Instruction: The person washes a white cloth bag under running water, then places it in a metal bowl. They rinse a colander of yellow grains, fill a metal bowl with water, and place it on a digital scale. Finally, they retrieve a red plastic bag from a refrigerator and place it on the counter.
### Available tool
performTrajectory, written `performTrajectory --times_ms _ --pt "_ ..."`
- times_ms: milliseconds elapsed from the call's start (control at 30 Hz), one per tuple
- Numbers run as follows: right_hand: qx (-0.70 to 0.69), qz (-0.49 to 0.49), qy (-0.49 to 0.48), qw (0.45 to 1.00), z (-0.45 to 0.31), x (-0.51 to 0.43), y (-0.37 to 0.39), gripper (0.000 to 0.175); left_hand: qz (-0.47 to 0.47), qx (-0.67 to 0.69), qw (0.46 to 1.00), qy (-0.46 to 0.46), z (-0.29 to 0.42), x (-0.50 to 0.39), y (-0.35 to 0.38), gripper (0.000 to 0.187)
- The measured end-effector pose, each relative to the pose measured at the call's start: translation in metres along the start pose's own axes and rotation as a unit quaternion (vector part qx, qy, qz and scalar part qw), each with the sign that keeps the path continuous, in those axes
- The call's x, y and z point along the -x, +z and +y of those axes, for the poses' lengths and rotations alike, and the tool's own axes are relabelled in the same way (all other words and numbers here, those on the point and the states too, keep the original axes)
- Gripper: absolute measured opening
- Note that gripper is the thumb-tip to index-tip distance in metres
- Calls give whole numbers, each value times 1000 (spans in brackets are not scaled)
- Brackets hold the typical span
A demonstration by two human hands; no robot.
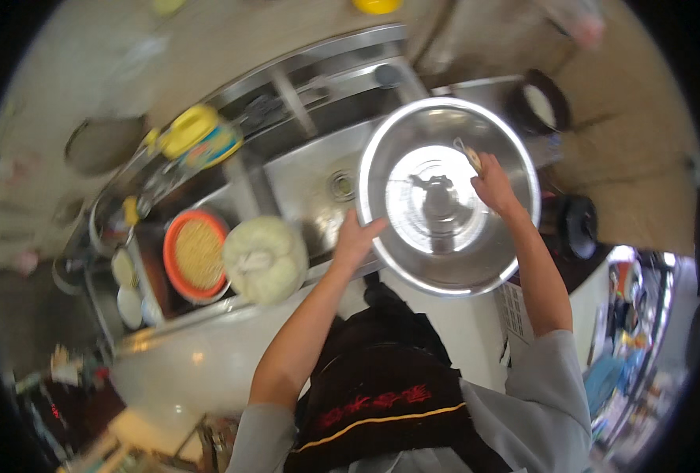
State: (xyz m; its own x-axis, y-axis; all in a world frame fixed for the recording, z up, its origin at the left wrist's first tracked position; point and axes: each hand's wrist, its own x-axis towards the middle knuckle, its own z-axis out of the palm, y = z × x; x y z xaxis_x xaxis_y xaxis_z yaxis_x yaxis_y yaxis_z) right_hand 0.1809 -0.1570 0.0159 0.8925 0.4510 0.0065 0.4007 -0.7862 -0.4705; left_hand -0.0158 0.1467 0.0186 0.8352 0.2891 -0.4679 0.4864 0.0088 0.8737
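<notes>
A large stainless steel basin [444,278] is in front of me, over the right part of a steel sink [302,171]. My left hand [356,233] grips the basin's left rim, thumb over the edge. Inside the basin's outline, my right hand [493,184] is closed around a small utensil with a light handle [473,159] and a wire-like loop at its end; blur hides its exact kind. The basin's inside shows bright reflections and no contents that I can make out.
Left of the sink stand an orange bowl of yellowish grains or beans [199,254] and a large pale green gourd or melon [265,260]. A yellow plastic jug [196,136] is behind them. To the right are a dark pot with whitish contents [542,103] and a black round object [577,226].
</notes>
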Motion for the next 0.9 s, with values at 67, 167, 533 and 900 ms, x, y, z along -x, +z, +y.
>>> performTrajectory --times_ms 67,167,533,900 --pt "76 -104 1 992 0 0 55 34 10 -10 1000 12 0 7 -6 51" --pt "97 -118 -11 988 21 8 104 29 52 -21 995 80 -4 26 -29 44" --pt "41 9 76 996 -6 -2 -7 35 374 11 927 -10 -168 119 -352 28" --pt "-207 -103 37 972 -478 76 170 27 307 -314 877 -196 -342 59 -563 62"
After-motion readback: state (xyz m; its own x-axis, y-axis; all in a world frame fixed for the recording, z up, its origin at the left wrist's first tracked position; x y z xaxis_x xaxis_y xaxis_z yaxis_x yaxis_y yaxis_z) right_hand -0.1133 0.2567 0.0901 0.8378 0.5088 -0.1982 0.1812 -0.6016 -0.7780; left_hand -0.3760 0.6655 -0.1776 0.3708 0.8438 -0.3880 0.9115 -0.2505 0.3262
